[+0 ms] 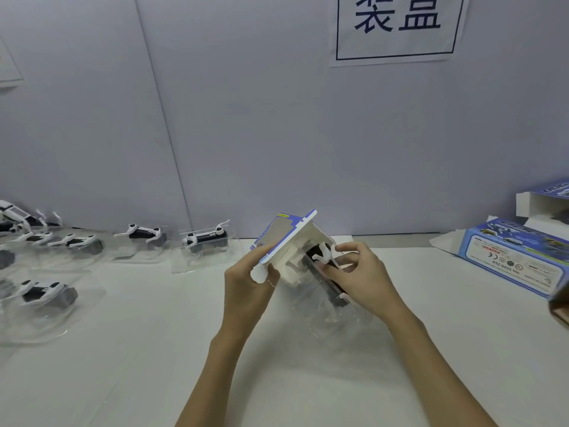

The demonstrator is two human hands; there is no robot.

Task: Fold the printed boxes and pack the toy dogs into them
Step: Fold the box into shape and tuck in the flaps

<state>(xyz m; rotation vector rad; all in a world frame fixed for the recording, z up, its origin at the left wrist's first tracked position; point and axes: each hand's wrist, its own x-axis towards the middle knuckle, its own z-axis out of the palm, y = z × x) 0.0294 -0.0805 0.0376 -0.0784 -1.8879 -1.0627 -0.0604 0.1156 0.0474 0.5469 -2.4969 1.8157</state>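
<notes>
A blue-and-white printed box (284,238) is tilted above the middle of the table, its open end toward me. My left hand (246,283) grips its lower left edge. A black-and-white toy dog (323,260) in a clear plastic tray (326,306) sits partly inside the box mouth. My right hand (360,280) holds the tray and dog from the right, fingers curled round it. Several more toy dogs in clear trays (204,241) lie along the left side of the table.
A folded printed box (511,260) lies on its side at the right, with another open box (542,208) behind it. A brown object (560,306) shows at the right edge. A paper sign (397,26) hangs on the wall behind the white table (154,349).
</notes>
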